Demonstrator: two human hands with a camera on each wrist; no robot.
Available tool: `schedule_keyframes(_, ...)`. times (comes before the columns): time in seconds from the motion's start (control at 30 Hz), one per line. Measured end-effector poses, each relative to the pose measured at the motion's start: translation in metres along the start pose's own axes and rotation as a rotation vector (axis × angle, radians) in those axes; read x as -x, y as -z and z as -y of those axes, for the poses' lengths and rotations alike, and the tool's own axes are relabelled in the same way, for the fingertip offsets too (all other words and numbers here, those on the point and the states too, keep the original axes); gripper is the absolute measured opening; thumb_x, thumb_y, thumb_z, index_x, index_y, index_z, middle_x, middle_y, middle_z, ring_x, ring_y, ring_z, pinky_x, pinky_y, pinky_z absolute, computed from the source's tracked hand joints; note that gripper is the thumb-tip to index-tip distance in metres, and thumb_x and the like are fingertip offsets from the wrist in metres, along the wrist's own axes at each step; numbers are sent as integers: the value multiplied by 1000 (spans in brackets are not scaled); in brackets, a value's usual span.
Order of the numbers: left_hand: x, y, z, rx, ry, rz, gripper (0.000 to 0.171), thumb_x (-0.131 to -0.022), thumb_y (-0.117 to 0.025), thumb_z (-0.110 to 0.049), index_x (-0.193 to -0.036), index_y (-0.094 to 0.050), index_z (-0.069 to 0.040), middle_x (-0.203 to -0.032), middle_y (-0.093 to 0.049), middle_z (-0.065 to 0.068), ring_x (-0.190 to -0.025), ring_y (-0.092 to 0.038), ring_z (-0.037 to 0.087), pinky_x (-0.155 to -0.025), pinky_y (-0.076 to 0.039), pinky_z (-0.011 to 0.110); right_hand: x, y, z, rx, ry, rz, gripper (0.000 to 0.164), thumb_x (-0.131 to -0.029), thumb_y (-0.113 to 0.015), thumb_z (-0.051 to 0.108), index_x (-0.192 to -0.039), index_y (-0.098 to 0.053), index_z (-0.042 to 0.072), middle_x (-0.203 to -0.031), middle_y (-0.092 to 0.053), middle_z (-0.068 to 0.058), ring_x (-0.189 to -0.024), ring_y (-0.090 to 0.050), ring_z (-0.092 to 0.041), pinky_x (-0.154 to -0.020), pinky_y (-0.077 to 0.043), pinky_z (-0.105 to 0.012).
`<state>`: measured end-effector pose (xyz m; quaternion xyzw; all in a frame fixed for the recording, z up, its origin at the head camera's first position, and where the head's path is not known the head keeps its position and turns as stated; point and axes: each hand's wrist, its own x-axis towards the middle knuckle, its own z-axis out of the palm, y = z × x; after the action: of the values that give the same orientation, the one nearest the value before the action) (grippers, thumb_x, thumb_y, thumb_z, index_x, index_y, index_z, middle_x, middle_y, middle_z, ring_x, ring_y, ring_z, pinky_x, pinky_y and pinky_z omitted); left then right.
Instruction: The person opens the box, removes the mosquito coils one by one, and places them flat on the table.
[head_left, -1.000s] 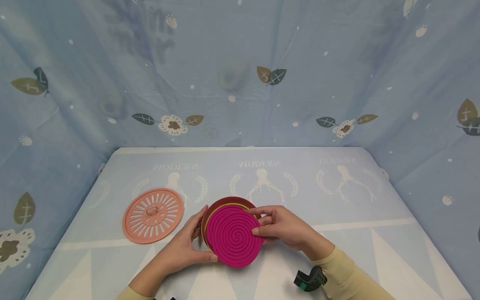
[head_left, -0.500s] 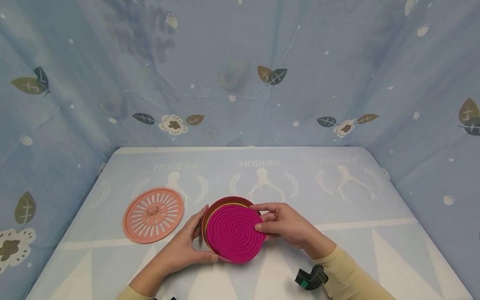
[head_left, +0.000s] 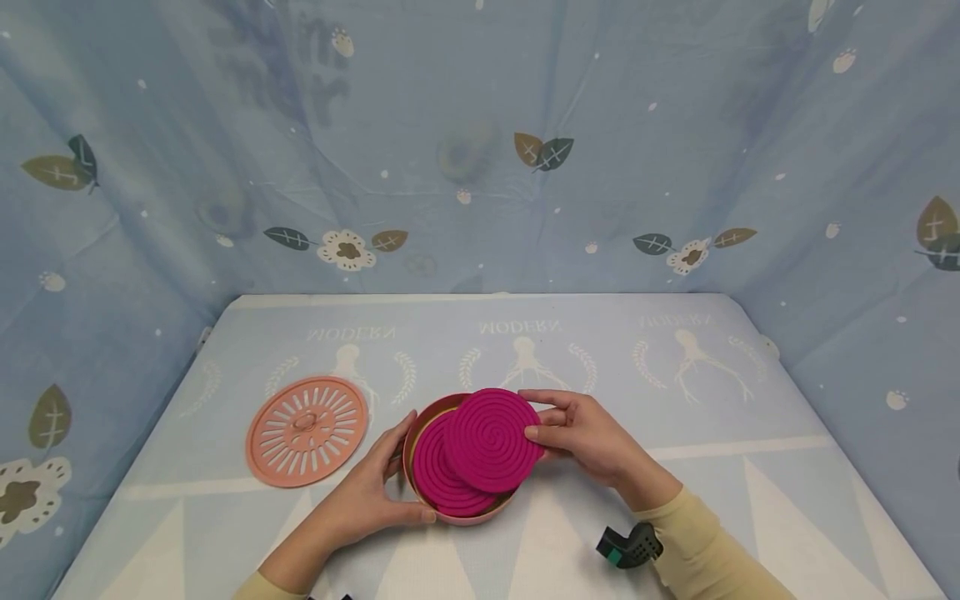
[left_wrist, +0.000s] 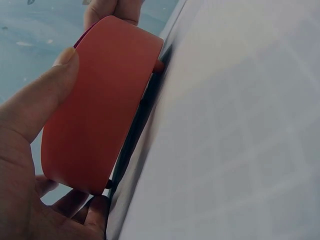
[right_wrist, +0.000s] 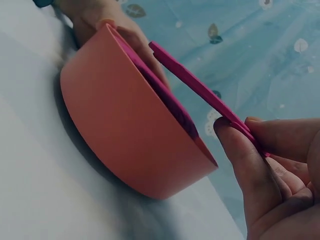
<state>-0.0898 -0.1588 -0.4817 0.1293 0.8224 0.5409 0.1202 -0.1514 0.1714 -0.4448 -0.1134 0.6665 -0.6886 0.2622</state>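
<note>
My left hand (head_left: 367,496) grips the side of a round coral mosquito coil box (left_wrist: 100,100), its thumb at the near rim and its fingers around the far left. Between right thumb and fingers, my right hand (head_left: 588,437) pinches the edge of a flat magenta mosquito coil (head_left: 493,440). That coil is raised over the box's right side, tilted and apart from the rim in the right wrist view. A second magenta coil (head_left: 431,471) lies inside the box, partly covered by the held one in the head view. A yellow edge shows along the inner wall.
A coral slotted lid (head_left: 307,429) with a small ring lies flat on the table (head_left: 675,517), left of the box. A black wrist device (head_left: 630,546) sits at the right sleeve. Blue patterned cloth (head_left: 480,167) hangs behind and at both sides.
My right hand has moved up and to the right with the coil, lifting it off the one below, which now shows. The left hand and box have stayed in place.
</note>
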Motion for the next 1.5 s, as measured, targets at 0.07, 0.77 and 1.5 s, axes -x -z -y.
schedule_keyframes(0.07,0,0,0,3,3,3,129,-59,-95,-43,-159,-18,-19,-155,-30,-1,-134,-43,12,-111,-38,27,0,3,1,1,10,-14,62,-90,-72,5,-146,-46,3,-107,-69,-21,-82,-71,-25,-75,-62,-44)
schedule_keyframes(0.77,1,0,1,-19,-7,-1,127,-61,-94,-44,-160,-17,-20,-156,-30,1,-137,-41,17,-111,-38,31,-14,45,7,-79,61,-213,63,-91,-70,2,-148,-42,3,-104,-71,-14,-79,-70,-16,-77,-61,-35)
schedule_keyframes(1.5,0,1,-2,3,21,10,126,-61,-94,-44,-159,-19,-23,-156,-29,-6,-137,-38,10,-113,-36,30,-39,83,6,-41,50,-334,64,-93,-69,5,-150,-39,4,-98,-71,-9,-74,-69,-14,-73,-62,-30)
